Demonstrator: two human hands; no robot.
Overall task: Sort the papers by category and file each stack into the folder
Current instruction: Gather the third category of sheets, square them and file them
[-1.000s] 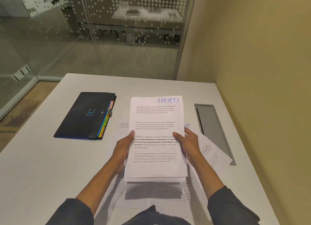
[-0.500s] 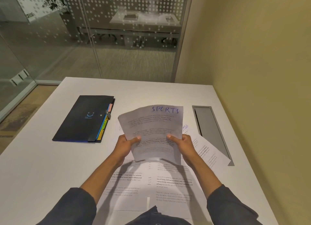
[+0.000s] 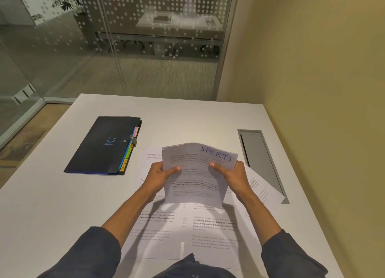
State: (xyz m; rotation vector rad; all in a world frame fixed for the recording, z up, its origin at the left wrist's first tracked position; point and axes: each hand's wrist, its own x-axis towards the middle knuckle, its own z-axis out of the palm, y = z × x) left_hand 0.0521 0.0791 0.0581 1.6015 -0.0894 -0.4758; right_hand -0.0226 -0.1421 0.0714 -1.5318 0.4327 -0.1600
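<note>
An office meeting room: a white table point(image 3: 87, 194) with a cable hatch point(image 3: 260, 161) stands beside a dotted glass partition point(image 3: 145, 38), beyond which another table point(image 3: 179, 24) and a potted plant point(image 3: 66, 2) show.

the bench point(image 3: 62, 194) was smooth, matt white laminate. the sheets point(image 3: 198, 173) were thin matt paper. the folder point(image 3: 102, 146) was dark matt plastic. the cable tray point(image 3: 260, 157) looked brushed grey metal.

A white desk point(image 3: 52, 204) is set against a yellow wall. A closed dark folder point(image 3: 104, 145) with coloured tabs is laid flat on its left part. Printed sheets point(image 3: 158, 223) are spread overlapping along the near middle. A grey recessed cable hatch point(image 3: 258, 159) is set into its right side.
</note>
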